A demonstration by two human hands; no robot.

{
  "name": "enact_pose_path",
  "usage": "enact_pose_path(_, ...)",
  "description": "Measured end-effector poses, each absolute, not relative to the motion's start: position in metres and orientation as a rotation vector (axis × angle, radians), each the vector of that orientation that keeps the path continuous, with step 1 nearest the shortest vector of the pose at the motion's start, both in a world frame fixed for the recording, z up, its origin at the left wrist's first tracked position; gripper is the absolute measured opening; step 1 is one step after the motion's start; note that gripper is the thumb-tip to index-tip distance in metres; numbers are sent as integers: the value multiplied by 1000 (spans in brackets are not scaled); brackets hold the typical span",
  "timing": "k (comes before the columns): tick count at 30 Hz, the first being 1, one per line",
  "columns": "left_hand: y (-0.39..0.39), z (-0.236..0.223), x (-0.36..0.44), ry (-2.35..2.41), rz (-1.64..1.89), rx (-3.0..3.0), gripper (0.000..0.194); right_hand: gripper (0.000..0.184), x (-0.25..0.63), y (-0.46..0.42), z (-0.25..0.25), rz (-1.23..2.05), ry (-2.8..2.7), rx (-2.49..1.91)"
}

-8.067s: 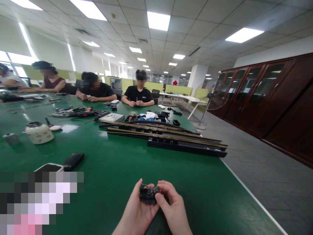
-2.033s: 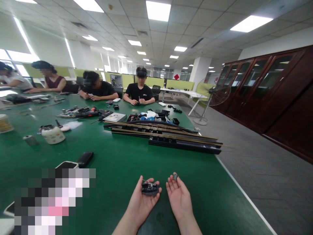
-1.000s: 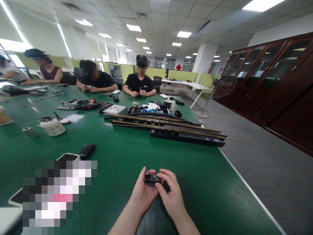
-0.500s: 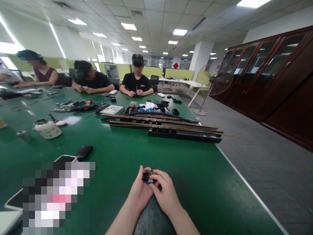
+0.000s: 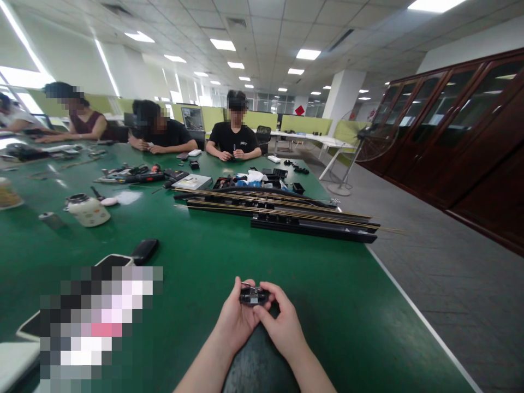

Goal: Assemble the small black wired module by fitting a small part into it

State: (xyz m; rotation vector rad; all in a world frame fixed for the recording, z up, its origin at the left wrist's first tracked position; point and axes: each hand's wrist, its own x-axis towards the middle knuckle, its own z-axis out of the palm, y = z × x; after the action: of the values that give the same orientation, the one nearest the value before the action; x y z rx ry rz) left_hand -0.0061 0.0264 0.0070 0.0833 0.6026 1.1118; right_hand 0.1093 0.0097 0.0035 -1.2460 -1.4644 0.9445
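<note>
Between my two hands, low over the near part of the green table (image 5: 196, 284), is a small black part with a shiny metal piece (image 5: 254, 296) in its middle. My left hand (image 5: 237, 316) cradles it from the left, thumb up along its left end and fingers beneath. My right hand (image 5: 282, 319) pinches its right end between thumb and fingertips. The part's exact kind is too small to make out, and its underside is hidden by the left fingers.
Ahead lie long black rails (image 5: 313, 228) with thin brass-coloured rods across them. To the left are a pixelated phone-like device (image 5: 110, 316), a black case (image 5: 145, 251), a pale jar (image 5: 88, 212) and a metal cylinder (image 5: 52, 220). Several people sit across the table; a fan (image 5: 356, 144) stands right.
My right fingers have drawn back from the top of the black part to its right end, uncovering its metal middle. The view has shifted slightly left.
</note>
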Motion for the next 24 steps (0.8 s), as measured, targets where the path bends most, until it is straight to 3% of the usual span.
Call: enact_pose_path(24, 23, 15, -13, 403, 1013, 131, 31, 29, 111, 14, 2, 1024, -1303, -1222)
